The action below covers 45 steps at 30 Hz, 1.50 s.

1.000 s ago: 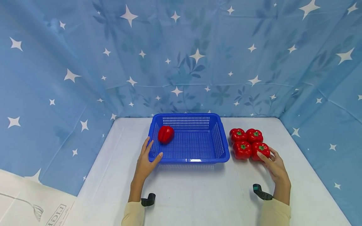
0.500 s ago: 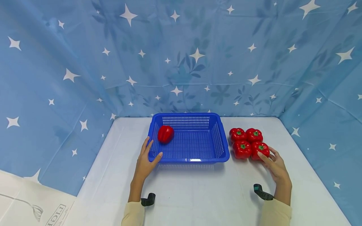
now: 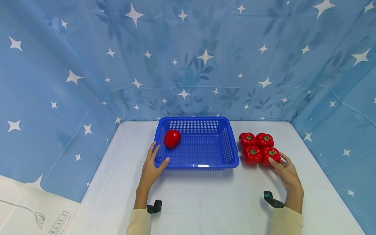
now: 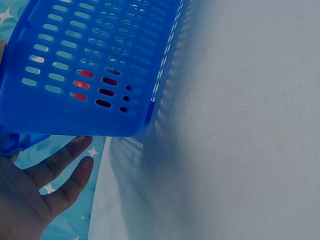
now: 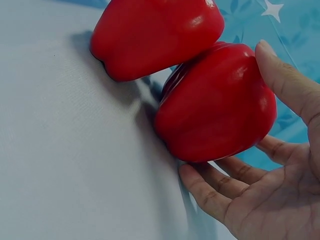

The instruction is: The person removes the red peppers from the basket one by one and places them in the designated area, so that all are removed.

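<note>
My right hand holds the nearest right red bell pepper, thumb on its upper front and fingers round its right side. In the right wrist view this pepper sits between thumb and fingertips, low at the table, next to another bell pepper. At the front left corner of a blue plastic basket is my left hand, thumb and fingers spread at the rim. Fairly straight fingers show beside the basket wall in the left wrist view. One red bell pepper lies on its side in the basket's left part.
Three more red bell peppers stand stem up in the cluster right of the basket: one front left, one back left, one back right. A white cloth covers the table. Blue starry curtains enclose the back and sides.
</note>
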### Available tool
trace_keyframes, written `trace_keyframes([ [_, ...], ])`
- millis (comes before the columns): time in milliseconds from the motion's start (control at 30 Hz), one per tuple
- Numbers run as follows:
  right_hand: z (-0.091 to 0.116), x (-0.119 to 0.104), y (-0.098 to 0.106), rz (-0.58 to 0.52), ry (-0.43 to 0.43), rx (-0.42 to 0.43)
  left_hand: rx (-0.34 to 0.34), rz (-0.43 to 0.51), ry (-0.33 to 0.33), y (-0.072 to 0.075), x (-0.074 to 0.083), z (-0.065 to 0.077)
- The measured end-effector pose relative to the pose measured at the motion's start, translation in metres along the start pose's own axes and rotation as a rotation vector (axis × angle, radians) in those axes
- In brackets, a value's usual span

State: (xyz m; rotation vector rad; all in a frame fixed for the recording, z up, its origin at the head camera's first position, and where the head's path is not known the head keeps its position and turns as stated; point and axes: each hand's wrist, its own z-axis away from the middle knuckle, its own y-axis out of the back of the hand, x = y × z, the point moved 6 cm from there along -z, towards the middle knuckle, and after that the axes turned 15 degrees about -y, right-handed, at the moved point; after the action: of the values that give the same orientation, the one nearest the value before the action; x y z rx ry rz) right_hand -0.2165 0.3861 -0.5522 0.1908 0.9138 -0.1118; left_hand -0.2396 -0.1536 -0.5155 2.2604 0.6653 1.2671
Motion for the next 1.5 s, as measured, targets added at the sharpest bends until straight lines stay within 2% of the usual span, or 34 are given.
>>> trace_keyframes([
  [1033, 0.002, 0.001, 0.005, -0.094, 0.008, -0.016, -0.006, -0.002, 0.006, 0.0, -0.001, -0.001],
  [1133, 0.007, 0.0, 0.008, -0.138, 0.004, 0.014, 0.003, -0.007, -0.002, 0.001, 0.0, -0.001],
  [1500, 0.036, -0.021, 0.029, -0.521, 0.049, 0.228, 0.015, -0.011, -0.011, 0.0, -0.001, -0.001],
])
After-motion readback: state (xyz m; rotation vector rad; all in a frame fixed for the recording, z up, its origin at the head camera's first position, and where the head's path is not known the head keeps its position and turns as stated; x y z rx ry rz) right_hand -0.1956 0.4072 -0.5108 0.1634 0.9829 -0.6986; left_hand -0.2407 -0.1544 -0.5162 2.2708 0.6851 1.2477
